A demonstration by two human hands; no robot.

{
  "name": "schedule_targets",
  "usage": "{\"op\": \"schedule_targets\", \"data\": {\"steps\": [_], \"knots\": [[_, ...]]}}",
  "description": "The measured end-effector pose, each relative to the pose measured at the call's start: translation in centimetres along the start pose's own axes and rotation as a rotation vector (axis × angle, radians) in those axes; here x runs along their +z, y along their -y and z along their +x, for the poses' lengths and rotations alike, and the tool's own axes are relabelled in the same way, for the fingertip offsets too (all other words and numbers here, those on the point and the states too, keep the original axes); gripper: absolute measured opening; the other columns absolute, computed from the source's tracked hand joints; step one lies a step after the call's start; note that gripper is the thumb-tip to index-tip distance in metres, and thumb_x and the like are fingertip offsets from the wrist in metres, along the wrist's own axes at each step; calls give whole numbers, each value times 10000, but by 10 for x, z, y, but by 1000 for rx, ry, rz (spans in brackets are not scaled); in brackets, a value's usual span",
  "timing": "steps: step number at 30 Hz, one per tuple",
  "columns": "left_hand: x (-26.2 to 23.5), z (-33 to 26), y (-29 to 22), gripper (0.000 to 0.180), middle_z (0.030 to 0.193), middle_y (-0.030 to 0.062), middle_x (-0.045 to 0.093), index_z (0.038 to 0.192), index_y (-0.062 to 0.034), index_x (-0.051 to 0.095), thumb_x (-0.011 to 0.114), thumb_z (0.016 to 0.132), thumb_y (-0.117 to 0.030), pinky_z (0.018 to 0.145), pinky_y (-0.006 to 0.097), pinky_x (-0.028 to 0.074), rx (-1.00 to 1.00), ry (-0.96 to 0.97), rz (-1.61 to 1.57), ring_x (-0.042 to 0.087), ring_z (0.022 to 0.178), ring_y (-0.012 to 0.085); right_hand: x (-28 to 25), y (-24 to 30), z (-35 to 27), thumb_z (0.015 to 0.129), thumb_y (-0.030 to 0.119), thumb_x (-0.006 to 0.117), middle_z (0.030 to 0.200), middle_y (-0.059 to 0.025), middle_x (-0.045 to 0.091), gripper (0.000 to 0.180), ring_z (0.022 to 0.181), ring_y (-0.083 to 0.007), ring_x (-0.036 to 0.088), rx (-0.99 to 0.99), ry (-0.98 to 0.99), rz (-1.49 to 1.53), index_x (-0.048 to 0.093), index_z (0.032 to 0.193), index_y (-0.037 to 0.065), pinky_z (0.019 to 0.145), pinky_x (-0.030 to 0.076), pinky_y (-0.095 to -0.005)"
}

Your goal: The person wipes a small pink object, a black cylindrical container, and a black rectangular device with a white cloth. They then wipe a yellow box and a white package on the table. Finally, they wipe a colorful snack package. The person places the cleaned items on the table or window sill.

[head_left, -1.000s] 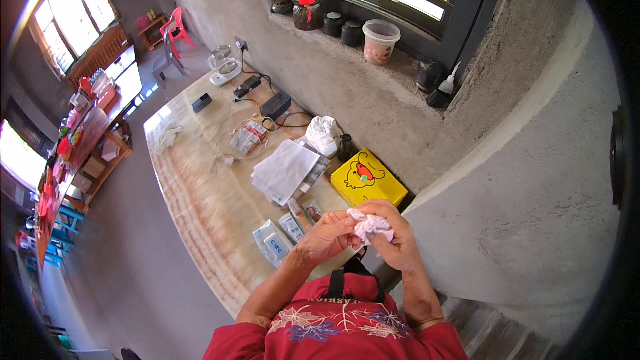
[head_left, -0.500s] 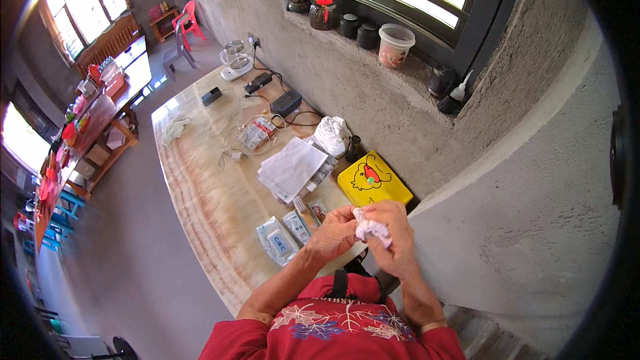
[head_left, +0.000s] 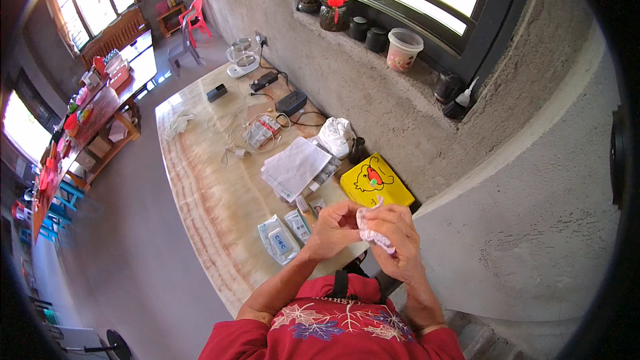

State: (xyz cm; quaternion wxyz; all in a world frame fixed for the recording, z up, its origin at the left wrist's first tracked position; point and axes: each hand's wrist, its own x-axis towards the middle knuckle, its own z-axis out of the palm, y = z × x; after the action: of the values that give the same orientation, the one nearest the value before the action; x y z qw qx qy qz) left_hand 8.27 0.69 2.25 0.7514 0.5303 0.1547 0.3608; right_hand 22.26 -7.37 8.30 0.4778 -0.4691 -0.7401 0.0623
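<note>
Above the near right corner of the table, both hands are together at a crumpled pale pink cloth (head_left: 375, 237). My right hand (head_left: 401, 235) is closed around it, with folds showing below the fingers and a tip sticking up at the top. My left hand (head_left: 335, 229) meets its left edge, thumb and fingers bent in a pinch. Whatever may lie inside the cloth is hidden. Just beyond the hands is a yellow box (head_left: 377, 183) with a duck drawing. A pack of wet wipes (head_left: 279, 240) and a smaller packet (head_left: 297, 226) lie left of my left hand.
On the marble-patterned table (head_left: 207, 207) are papers (head_left: 295, 168), a white cloth bundle (head_left: 335, 137), tangled cables, a black power box (head_left: 291, 103) and a glass kettle (head_left: 243, 57). A rough wall with a windowsill bearing a plant (head_left: 335, 3) and a tub (head_left: 404, 50) borders the right.
The cloth has opened out a little and now stands taller between my hands. My right hand's fingers have shifted over it, and the view has moved slightly.
</note>
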Motion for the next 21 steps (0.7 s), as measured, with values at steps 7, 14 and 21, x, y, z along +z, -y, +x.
{"op": "schedule_targets", "data": {"steps": [7, 14, 21], "knots": [[15, -5, -4, 352, 982, 41, 588, 1059, 0, 536, 703, 749, -3, 815, 261, 485, 55, -24, 23, 575, 902, 107, 18, -14, -13, 800, 42, 553, 971, -144, 576, 274, 871, -222, 554, 423, -244, 311, 514, 1069, 8, 774, 444, -307], [14, 0, 6, 413, 1065, 91, 592, 1196, 20, 491, 638, 811, -5, 832, 284, 479, 166, -205, -185, 571, 959, 146, 30, 9, -13, 884, 98, 465, 960, -67, 560, 217, 835, -103, 537, 765, -267, 445, 508, 1081, 16, 717, 444, -227], [-1, 2, 7, 344, 1045, 89, 600, 1196, 1, 514, 573, 860, -41, 734, 248, 473, 68, -178, -535, 576, 883, 135, 30, -3, -29, 751, -13, 523, 1036, -168, 533, 342, 891, -240, 549, 459, -144, 273, 510, 1092, -9, 773, 462, -336]]}}
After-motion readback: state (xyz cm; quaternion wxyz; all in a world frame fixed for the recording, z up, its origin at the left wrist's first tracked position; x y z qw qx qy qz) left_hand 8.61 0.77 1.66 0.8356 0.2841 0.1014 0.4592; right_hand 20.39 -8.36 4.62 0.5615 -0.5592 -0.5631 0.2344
